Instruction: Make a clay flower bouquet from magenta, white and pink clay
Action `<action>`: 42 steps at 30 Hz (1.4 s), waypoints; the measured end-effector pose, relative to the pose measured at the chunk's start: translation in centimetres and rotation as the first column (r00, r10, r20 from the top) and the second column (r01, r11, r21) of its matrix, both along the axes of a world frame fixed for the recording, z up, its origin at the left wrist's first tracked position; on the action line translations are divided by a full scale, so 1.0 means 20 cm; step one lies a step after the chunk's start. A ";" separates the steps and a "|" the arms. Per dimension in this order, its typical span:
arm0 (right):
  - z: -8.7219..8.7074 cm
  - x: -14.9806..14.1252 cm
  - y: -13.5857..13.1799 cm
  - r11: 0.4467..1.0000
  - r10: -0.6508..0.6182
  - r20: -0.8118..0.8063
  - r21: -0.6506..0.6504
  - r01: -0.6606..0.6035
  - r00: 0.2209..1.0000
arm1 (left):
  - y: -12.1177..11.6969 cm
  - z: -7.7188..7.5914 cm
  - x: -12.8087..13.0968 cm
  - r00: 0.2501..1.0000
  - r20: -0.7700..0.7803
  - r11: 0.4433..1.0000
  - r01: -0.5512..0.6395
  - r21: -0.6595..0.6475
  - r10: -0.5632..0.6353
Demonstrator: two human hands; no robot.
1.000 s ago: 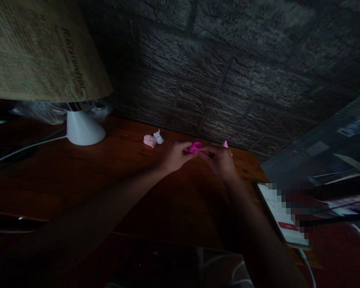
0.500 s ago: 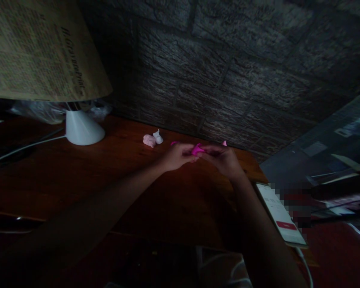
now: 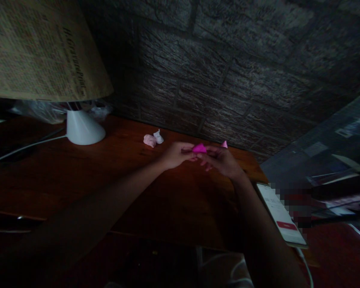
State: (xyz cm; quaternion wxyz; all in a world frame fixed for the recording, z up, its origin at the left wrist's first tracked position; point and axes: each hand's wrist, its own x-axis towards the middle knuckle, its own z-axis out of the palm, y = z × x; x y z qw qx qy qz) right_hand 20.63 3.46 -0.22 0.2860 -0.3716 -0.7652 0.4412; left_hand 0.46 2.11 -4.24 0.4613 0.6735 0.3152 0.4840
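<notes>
A small bright pink piece of what looks like modelling clay (image 3: pixel 199 148) is held between both hands above the wooden table (image 3: pixel 132 188). My left hand (image 3: pixel 177 155) pinches its left side between thumb and fingers. From the right, my right hand (image 3: pixel 223 160) grips the other side, its lower fingers curled loosely underneath. Behind my right hand, a pale pink pointed piece (image 3: pixel 225 144) pokes up. To the left of my hands lie a light pink lump (image 3: pixel 149 140) and a white lump (image 3: pixel 158 137), side by side and touching.
A table lamp with a white base (image 3: pixel 84 130) and newsprint shade (image 3: pixel 45 56) stands at the left, its cord running left. Clear plastic (image 3: pixel 42 111) lies behind it. A stone-block wall (image 3: pixel 204 72) backs the table. A lit phone (image 3: pixel 283 216) with a cable sits at the right edge.
The bright pink piece has been turned and reshaped between my fingers, now looking wider and flatter. My right hand's lower fingers have come into view. The lumps on the table have stayed put.
</notes>
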 end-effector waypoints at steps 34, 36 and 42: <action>0.00 -0.04 -0.02 0.946 -0.149 -0.126 -0.307 0.104 0.981 | 0.01 0.00 -0.01 0.935 0.353 0.948 0.090 -0.305 0.025; -0.01 -0.04 -0.02 0.923 -0.193 -0.137 -0.362 0.133 0.972 | 0.00 0.01 0.00 0.962 0.264 0.976 -0.009 -0.215 0.067; -0.01 -0.07 -0.02 0.913 -0.236 -0.144 -0.372 0.169 0.961 | -0.03 0.03 0.03 0.986 0.126 0.994 -0.113 -0.008 0.113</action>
